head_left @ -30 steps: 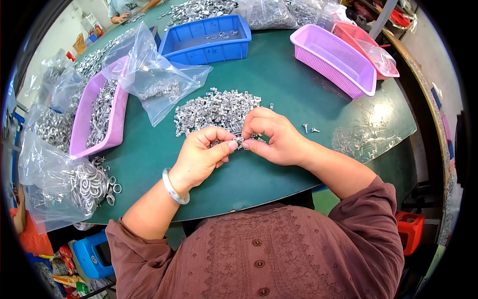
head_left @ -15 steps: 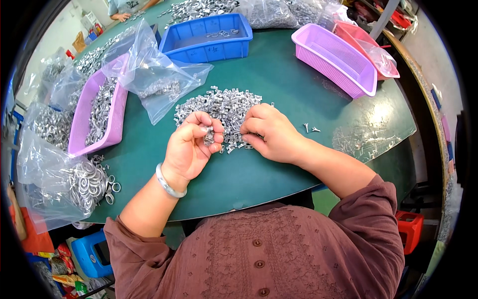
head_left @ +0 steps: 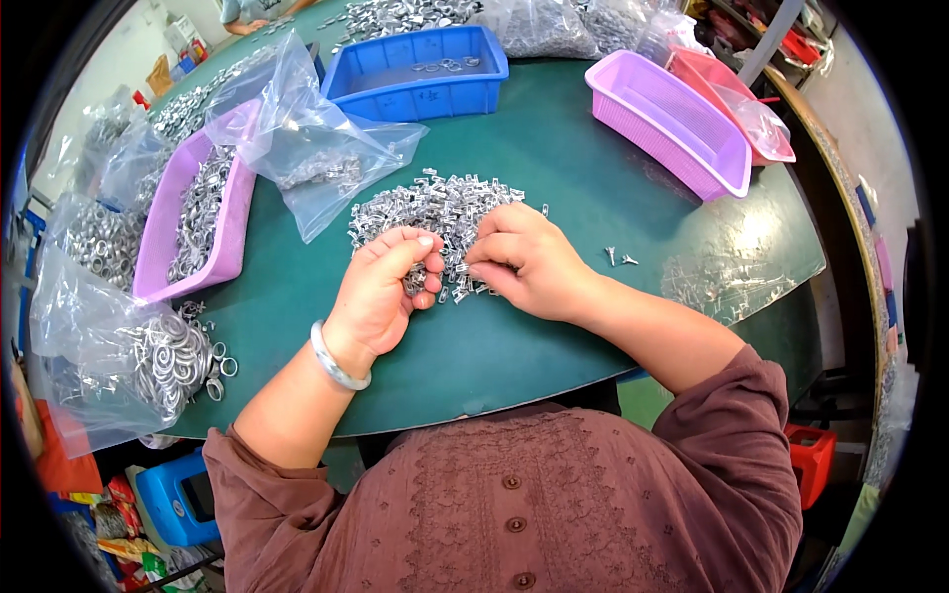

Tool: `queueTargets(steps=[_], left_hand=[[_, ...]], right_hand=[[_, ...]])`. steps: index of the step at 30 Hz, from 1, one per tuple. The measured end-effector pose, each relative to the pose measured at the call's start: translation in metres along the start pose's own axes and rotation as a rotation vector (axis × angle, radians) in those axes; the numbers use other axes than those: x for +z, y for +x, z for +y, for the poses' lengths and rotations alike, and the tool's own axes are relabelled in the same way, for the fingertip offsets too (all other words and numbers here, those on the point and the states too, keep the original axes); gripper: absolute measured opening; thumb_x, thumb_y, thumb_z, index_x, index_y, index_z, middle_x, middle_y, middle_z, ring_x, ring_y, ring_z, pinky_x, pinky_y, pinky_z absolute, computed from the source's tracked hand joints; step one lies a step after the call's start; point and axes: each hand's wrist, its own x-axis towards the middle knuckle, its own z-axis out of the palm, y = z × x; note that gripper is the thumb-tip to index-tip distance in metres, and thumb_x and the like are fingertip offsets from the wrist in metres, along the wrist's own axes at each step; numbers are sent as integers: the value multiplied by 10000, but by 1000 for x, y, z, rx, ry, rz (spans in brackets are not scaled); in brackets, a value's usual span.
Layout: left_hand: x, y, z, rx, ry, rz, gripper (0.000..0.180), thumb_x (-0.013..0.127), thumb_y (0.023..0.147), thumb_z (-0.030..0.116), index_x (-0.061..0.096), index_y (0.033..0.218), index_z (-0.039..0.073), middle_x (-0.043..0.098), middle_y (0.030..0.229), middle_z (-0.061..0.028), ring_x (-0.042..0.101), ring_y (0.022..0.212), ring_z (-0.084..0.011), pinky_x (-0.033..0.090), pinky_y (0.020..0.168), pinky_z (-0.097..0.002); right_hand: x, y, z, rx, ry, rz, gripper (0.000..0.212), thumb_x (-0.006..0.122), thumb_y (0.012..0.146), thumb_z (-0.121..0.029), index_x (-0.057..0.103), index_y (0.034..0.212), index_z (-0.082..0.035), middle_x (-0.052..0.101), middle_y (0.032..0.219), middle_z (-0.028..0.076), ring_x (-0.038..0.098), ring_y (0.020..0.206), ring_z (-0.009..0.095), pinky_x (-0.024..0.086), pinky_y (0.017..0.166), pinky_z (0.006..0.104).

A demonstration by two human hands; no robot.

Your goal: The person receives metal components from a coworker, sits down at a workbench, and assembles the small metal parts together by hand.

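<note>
A heap of small silvery metal parts (head_left: pixel 435 205) lies on the green table (head_left: pixel 554 346) in front of me. My left hand (head_left: pixel 388 272), with a pale bangle (head_left: pixel 338 358) at its wrist, is curled palm up around several of these parts, which show between its fingers. Close by on the right, my right hand (head_left: pixel 529 259) hovers at the near right edge of the heap, thumb and fingers drawn together. Its fingertips are partly hidden, and whether they pinch a part cannot be seen. Two loose metal pieces (head_left: pixel 620 258) lie to the right of it.
A purple basket of metal parts (head_left: pixel 237 212) and a clear bag (head_left: pixel 316 173) stand left. Metal rings (head_left: pixel 168 371) spill from another bag near the left edge. At the back are a blue tray (head_left: pixel 415 99) and a purple basket (head_left: pixel 672 128). A co-worker's arm (head_left: pixel 247 25) shows far left.
My left thumb has folded over the parts, and its fingers have closed further. My right hand has shifted slightly left toward it. The whole view has moved a little.
</note>
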Motion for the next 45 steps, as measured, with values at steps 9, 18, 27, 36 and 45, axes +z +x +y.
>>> queueTargets(steps=[9, 18, 27, 36, 45], left_hand=[[7, -8, 1, -108, 125, -109, 180, 530, 860, 216, 580, 777, 63, 545, 658, -6, 478, 527, -85, 350, 445, -188], [9, -7, -2, -50, 117, -126, 98, 570, 845, 160, 585, 817, 67, 553, 668, 2, 483, 533, -63, 350, 448, -174], [11, -9, -3, 45, 193, -69, 78, 595, 826, 140, 594, 805, 66, 549, 655, 11, 478, 530, -50, 350, 448, -165], [14, -11, -4, 89, 208, -78, 60, 595, 823, 105, 592, 843, 48, 552, 684, 17, 479, 544, -39, 363, 457, -159], [11, -9, -2, 15, 105, -127, 59, 568, 840, 99, 572, 888, 64, 571, 744, -2, 516, 604, -65, 406, 509, -177]], right_hand=[[-13, 4, -8, 10, 216, 69, 93, 633, 699, -20, 586, 775, -46, 538, 777, 61, 528, 766, 240, 435, 674, 325], [-14, 2, -9, 1, 268, 70, 141, 636, 677, 10, 565, 790, -35, 549, 794, 67, 534, 785, 245, 439, 685, 331], [-14, 0, -5, -4, 257, 38, 145, 652, 697, -2, 571, 815, -25, 560, 807, 73, 554, 771, 218, 445, 667, 306], [-14, 0, -5, 2, 260, 29, 127, 634, 705, 11, 570, 807, -29, 559, 804, 69, 549, 766, 214, 443, 657, 305], [-14, 1, -4, -35, 231, 25, 140, 633, 692, 19, 566, 801, -38, 547, 795, 68, 542, 751, 221, 438, 630, 307]])
